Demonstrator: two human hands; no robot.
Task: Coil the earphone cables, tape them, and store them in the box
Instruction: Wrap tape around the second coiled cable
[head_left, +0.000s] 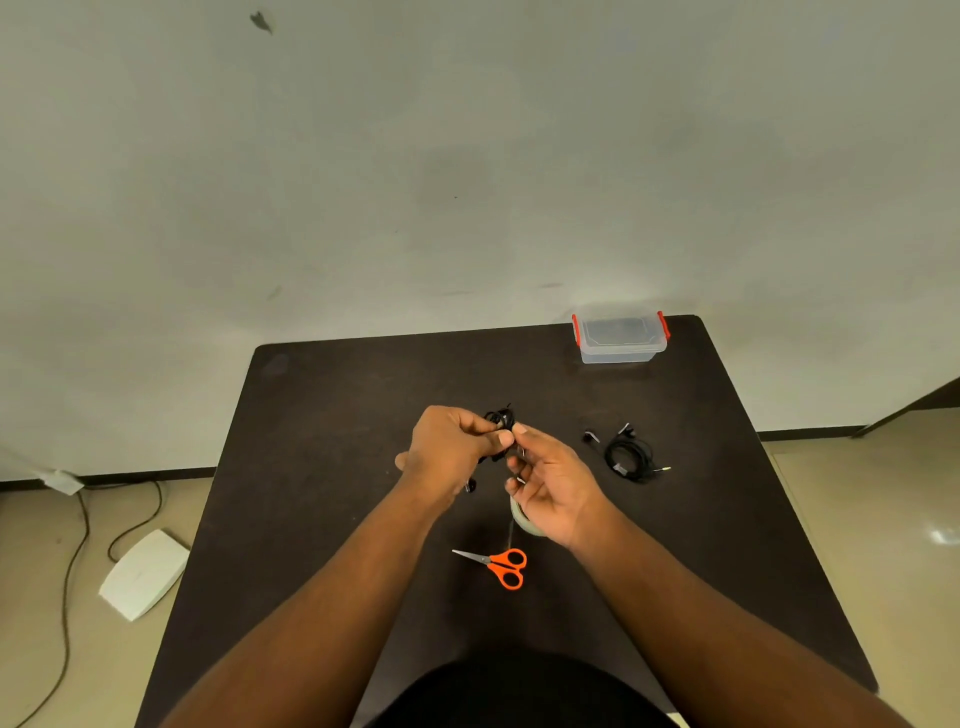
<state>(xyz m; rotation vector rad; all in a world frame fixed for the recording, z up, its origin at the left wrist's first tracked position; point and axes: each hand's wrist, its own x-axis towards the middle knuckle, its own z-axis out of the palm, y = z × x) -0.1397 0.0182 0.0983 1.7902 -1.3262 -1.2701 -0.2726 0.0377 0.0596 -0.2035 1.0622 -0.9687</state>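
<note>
Above the middle of the dark table (322, 467), my left hand (449, 447) grips a bundle of black earphone cable (500, 418). My right hand (550, 483) pinches the same bundle from the right with thumb and forefinger. One earbud dangles below my left hand. A second black earphone set (628, 457) lies coiled on the table to the right, its plug pointing right. A roll of clear tape (522, 517) lies on the table, mostly hidden under my right hand. The clear plastic box (621, 338) with red latches stands lidded at the far right.
Orange-handled scissors (501, 565) lie on the table near me, blades pointing left. On the floor to the left are a white flat object (143, 574) and a black cord (78, 545). A pale wall rises behind the table.
</note>
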